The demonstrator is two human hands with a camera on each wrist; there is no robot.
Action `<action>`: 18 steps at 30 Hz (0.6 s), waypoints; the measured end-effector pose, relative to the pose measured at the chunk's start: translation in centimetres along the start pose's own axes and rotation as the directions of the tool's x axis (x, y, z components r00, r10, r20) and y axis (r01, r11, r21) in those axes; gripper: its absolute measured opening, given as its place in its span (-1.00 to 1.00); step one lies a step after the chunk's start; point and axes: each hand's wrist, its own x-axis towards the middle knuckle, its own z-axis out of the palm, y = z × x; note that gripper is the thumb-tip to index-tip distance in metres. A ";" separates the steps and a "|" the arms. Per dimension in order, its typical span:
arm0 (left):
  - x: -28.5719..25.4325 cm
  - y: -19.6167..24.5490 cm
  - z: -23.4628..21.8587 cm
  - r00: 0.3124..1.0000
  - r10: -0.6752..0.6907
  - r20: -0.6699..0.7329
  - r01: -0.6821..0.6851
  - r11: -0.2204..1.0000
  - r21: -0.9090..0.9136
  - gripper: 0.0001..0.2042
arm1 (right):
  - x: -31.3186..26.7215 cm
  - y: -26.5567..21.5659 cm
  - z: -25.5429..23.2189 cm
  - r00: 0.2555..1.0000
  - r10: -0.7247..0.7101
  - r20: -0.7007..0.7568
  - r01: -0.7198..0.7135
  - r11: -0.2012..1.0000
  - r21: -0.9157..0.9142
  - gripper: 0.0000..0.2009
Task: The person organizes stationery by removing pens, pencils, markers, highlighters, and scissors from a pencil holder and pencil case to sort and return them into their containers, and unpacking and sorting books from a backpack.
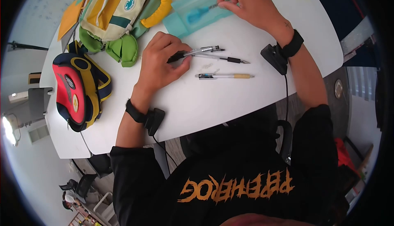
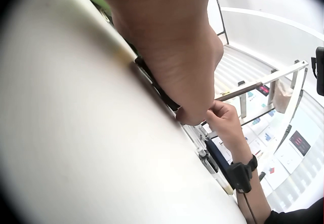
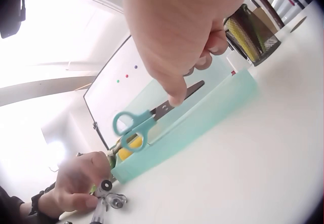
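My right hand [image 1: 254, 6] pinches a pair of scissors [image 3: 144, 122] by the dark blades, between thumb and fingers. Their light-blue handles point toward the left, over a translucent teal box [image 1: 176, 24]. At the table's middle, my left hand [image 1: 162, 60] has its fingers and thumb curled around pens [image 1: 201, 50], one clear-barrelled and one dark. Most of the dark one is hidden by the fingers. Just beyond that hand lies a clear pen with a black grip [image 1: 234, 60]. Nearer my body is another pen with a tan grip [image 1: 242, 76].
A cream, yellow and green bag [image 1: 119, 14] lies at the back left. In front of it stands a red and navy bag [image 1: 72, 86]. A mesh pen holder [image 3: 253, 36] stands beyond the teal box in the right wrist view. The table's edge [image 1: 230, 117] runs close to my body.
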 end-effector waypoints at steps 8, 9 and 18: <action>0.2 0.1 -0.5 0.998 -0.028 0.056 0.028 1.000 -0.001 -0.75 | -0.3 1.0 2.1 1.000 0.022 0.018 -0.022 1.000 -0.019 -0.86; -0.1 0.2 -0.4 0.998 -0.026 0.052 0.026 1.000 0.001 -0.75 | -0.4 0.8 2.2 0.999 0.032 0.018 -0.031 0.999 -0.011 -0.86; -0.1 0.1 -0.2 1.000 0.000 0.021 0.000 1.000 0.012 -0.80 | -1.0 1.0 2.0 0.994 -0.040 0.106 0.033 0.997 0.066 -0.90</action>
